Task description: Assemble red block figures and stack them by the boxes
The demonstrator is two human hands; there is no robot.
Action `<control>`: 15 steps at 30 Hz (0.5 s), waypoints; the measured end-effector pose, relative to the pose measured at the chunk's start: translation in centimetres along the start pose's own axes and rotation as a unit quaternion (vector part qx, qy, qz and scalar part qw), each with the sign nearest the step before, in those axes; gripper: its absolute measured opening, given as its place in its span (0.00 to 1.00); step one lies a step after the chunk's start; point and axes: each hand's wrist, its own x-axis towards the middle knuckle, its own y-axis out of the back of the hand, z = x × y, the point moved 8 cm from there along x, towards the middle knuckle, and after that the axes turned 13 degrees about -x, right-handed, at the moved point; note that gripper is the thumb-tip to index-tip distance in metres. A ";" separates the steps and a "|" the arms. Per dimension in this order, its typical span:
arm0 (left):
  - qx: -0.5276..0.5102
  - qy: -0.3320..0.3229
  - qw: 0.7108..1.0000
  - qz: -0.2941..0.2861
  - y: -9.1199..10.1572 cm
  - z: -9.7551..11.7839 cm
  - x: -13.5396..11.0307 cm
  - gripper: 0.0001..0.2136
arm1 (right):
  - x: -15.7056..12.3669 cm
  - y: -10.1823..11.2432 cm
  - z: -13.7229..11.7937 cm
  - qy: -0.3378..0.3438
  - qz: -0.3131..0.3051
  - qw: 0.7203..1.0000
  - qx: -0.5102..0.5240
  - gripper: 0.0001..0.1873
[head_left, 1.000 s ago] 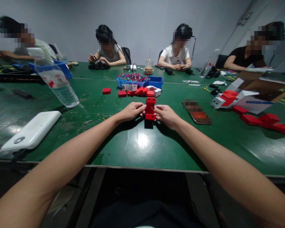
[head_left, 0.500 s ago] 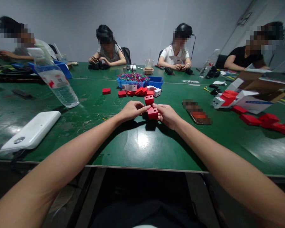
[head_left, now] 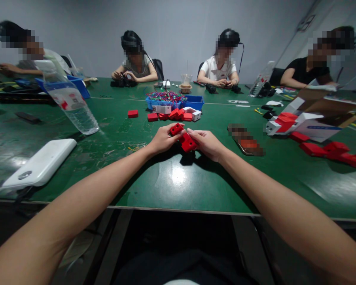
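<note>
Between my hands, just above the green table (head_left: 142, 186), is a red block piece (head_left: 188, 143) with dark round holes, two blocky ends joined by a narrower middle. My left hand (head_left: 163, 138) is closed around its upper left end, thumb across the front. My right hand (head_left: 207, 143) pinches the lower right end from the side. The piece is tilted, its upper end leaning left. Beyond my fingers lies a pile of red blocks (head_left: 175, 114) with a white holed block (head_left: 161, 109) among them. A single red block (head_left: 133, 114) rests left of the pile.
Blue bins (head_left: 195, 103) with coloured wires stand behind the pile. A phone (head_left: 245, 139) lies right of my hands; farther right are a cardboard box (head_left: 323, 113) and red blocks (head_left: 335, 150). At left are a water bottle (head_left: 72, 103) and a white power bank (head_left: 41, 163). Several people sit opposite.
The red block piece has turned from nearly upright to tilted, its upper end swinging left. My left fingers have shifted up around that end; my right hand stays in nearly the same place.
</note>
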 end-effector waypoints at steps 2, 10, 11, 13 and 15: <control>0.000 -0.028 0.998 0.049 0.7 0.3 0.0 0.23 | -0.3 -0.4 -0.6 0.016 -0.028 0.999 0.014 0.23; 0.061 -0.150 0.979 0.121 1.6 2.3 -0.5 0.24 | -0.8 -0.8 -1.2 0.047 -0.039 0.997 -0.045 0.34; 0.073 -0.154 0.979 0.115 1.6 2.4 -0.5 0.25 | -0.7 -0.7 -1.2 0.057 -0.032 0.996 -0.059 0.33; 0.095 -0.150 0.980 0.094 1.4 2.2 -0.4 0.26 | -0.5 -0.3 -1.4 0.094 -0.001 0.990 -0.101 0.31; 0.115 -0.129 0.983 0.062 1.2 1.8 -0.2 0.26 | -0.4 0.2 -1.9 0.144 0.035 0.975 -0.168 0.28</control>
